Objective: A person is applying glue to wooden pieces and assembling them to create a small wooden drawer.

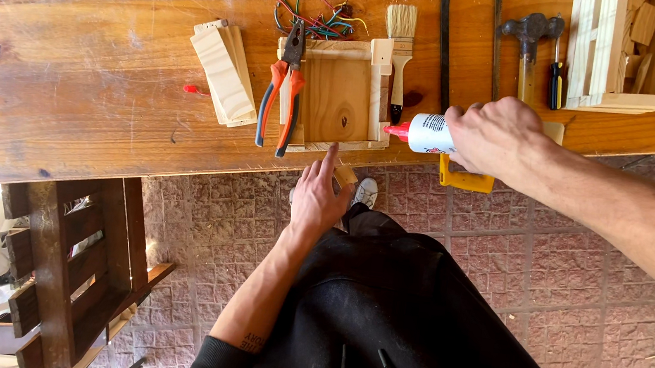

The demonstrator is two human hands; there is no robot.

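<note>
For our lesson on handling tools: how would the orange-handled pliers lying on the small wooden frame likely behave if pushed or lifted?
The pliers look like rigid metal, so probably stiff and heavy for their size. They lie flat across the wooden frame, so would likely slide rather than roll. Their handles are spread, so the jaws may swing when lifted.

A long, scratched, reddish-brown wooden plank workbench point(89, 88) is seen spanning the frame from 9 to 3 o'clock, its grain and dark knots clearly lit. Below it, a floor of pinkish-red textured square paving tiles point(581, 290) is laid, running from 6 to 4 o'clock. At 8 o'clock a dark brown slatted wooden stool or chair frame point(60, 259) is placed on the tiles, just beside the bench edge. Strong daylight is cast from 9 o'clock, where the far left edge is blown out to white. No walls or windows can be made out.
</note>
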